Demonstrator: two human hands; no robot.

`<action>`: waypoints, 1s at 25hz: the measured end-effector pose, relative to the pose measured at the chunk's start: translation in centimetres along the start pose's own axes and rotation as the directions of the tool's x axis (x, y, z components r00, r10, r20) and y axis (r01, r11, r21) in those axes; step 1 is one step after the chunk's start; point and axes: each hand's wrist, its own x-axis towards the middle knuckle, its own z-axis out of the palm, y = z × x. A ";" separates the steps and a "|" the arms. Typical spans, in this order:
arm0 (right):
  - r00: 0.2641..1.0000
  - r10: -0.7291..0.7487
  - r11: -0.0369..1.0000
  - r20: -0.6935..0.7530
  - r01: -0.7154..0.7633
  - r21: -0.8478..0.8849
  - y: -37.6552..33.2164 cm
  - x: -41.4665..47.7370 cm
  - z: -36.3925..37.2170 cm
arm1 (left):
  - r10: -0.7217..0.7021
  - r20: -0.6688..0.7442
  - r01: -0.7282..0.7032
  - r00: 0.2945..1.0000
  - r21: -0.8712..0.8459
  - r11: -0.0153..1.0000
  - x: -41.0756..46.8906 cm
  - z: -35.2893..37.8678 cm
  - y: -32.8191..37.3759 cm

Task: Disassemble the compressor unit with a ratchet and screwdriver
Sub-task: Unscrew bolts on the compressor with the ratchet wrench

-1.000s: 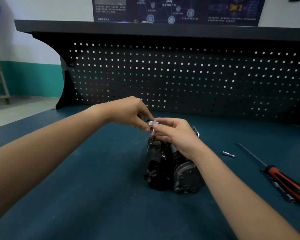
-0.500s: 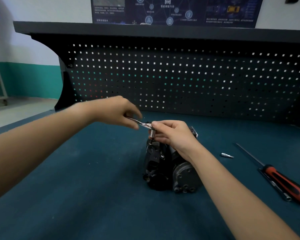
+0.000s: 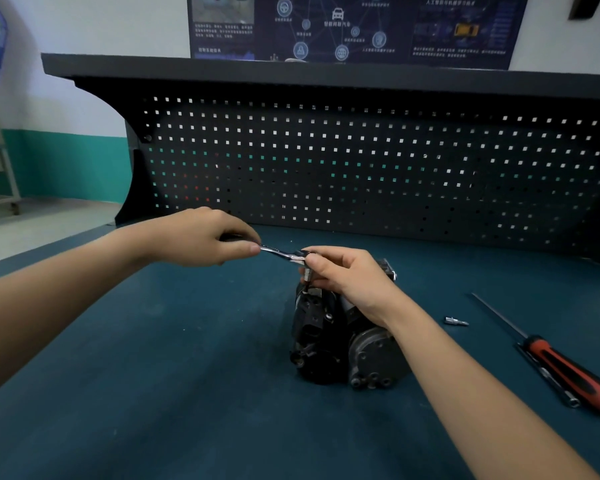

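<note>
Centrally, compressor (image 3: 326,344) on teal mat (image 3: 187,375) before black pegboard (image 3: 361,161); left hand (image 3: 201,237), right hand (image 3: 350,275) seemingly tight around ratchet (image 3: 279,251).

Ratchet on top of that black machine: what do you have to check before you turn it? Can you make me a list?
1. Left hand grips the ratchet handle: ok.
2. Right hand pinches the ratchet head and steadies the socket: ok.
3. Socket fully down on its bolt: cannot tell, the fingers hide the joint.
4. Compressor rests on the table: ok; nothing clamping it shows.
5. Screwdriver and loose bit lie off to the right, away from the handle: ok.
</note>
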 end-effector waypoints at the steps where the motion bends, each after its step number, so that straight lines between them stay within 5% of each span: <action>1: 1.000 0.007 1.000 0.005 -0.007 0.013 0.1 0.0 -0.1 | 0.007 0.027 -0.006 1.000 -0.038 0.999 0.0 -0.1 0.2; 4: 0.999 0.026 0.999 0.036 -0.026 0.023 0.1 -0.2 -0.5 | 0.001 0.010 0.000 1.000 -0.139 0.990 -0.1 -0.3 0.5; 7: 0.996 0.032 0.982 0.087 -0.015 -0.188 0.3 -0.2 -0.2 | -0.061 -0.030 0.055 0.998 -0.146 0.988 -0.4 0.2 0.8; 20: 0.998 0.054 0.968 0.036 -0.043 -0.248 0.5 -0.4 0.2 | -0.203 -0.136 0.225 0.970 0.171 0.959 -2.8 1.3 5.5; 25: 0.997 0.049 0.963 0.063 -0.030 -0.268 0.5 -0.4 0.3 | -0.293 -0.319 0.316 0.901 0.023 0.949 -1.8 3.0 2.4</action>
